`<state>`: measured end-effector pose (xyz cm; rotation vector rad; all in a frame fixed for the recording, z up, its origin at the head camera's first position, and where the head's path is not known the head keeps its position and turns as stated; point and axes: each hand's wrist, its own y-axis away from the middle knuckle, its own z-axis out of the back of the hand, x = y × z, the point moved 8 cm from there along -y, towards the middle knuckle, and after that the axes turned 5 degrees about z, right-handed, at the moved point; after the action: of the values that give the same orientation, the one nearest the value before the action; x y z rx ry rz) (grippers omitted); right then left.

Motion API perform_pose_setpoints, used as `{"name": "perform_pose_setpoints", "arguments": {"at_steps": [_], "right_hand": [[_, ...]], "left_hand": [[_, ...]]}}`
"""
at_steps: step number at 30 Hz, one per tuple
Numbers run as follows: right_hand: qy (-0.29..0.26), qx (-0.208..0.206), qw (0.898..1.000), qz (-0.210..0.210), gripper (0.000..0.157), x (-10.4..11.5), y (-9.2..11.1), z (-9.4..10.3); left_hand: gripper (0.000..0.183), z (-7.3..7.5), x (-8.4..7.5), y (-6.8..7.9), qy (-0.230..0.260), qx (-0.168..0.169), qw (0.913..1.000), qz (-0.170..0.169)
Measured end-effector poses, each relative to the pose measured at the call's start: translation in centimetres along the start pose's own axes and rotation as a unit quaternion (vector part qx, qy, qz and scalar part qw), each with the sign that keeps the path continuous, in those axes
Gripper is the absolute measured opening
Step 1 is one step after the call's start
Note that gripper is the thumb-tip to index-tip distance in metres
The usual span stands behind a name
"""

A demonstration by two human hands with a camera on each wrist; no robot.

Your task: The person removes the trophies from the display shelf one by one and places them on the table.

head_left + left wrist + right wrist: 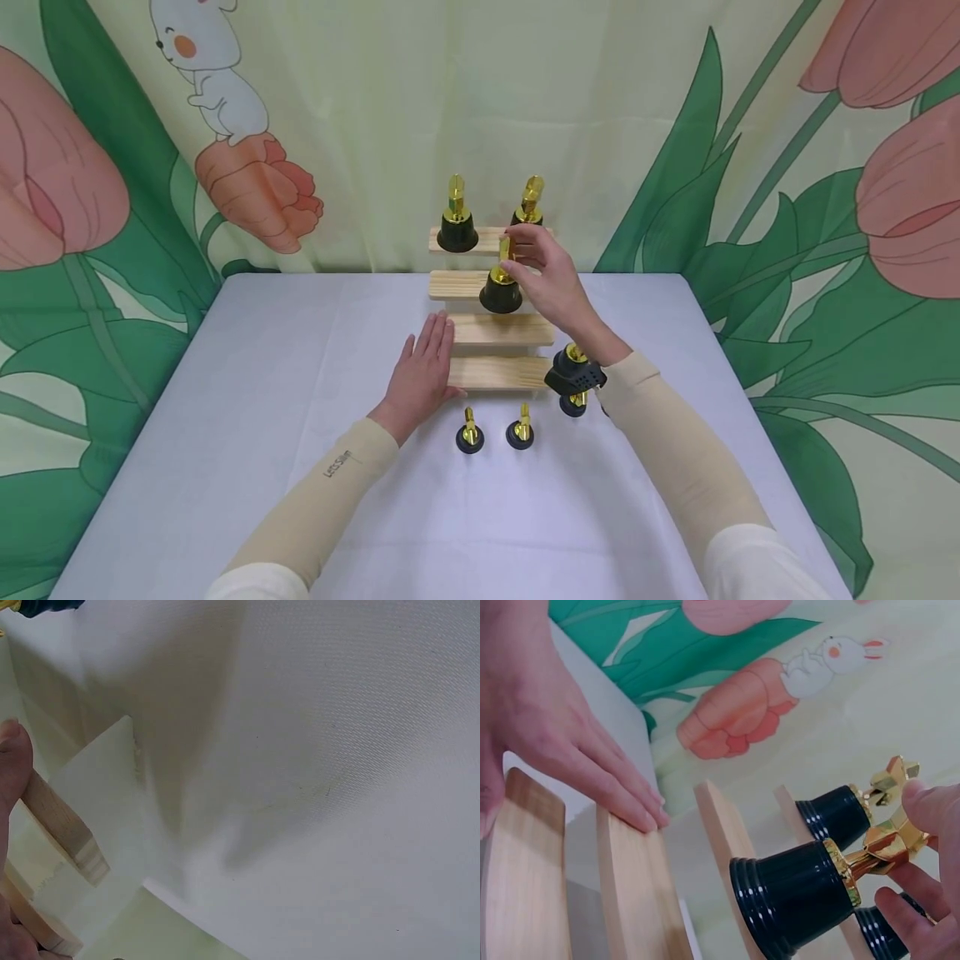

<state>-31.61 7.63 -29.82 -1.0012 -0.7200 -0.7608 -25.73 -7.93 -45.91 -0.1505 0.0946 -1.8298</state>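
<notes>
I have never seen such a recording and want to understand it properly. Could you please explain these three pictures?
There is no machine here: a person works with two bare hands. The wide picture is seen from the person's head, the other two from the left and right wrists. On the table with a white cloth stands a stepped rack of pale wood. The left hand touches the left side of this rack. The right hand holds a small gold-and-black trophy by its gold top. Two similar trophies stand on the top step; others stand before the rack.
</notes>
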Motion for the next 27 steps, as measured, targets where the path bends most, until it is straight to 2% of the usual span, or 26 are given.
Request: {"name": "perform_pose_setpoints", "arguments": {"at_steps": [13, 23, 27], "right_hand": [[0.009, -0.012, 1.000, -0.009, 0.045, -0.5, 1.2, 1.8], [0.031, -0.035, 0.999, 0.007, 0.047, -0.6, 1.9, 3.2], [0.048, -0.043, 0.998, 0.008, 0.046, -0.5, 2.3, 3.8]], "left_hand": [[0.122, -0.1, 0.2, 0.1, 0.013, 0.006, 0.9999, 0.008], [0.122, -0.2, 0.2, 0.0, 0.013, 0.000, 0.9999, 0.007], [0.122, -0.3, 0.0, -0.1, 0.013, 0.007, 0.9999, 0.006]]}}
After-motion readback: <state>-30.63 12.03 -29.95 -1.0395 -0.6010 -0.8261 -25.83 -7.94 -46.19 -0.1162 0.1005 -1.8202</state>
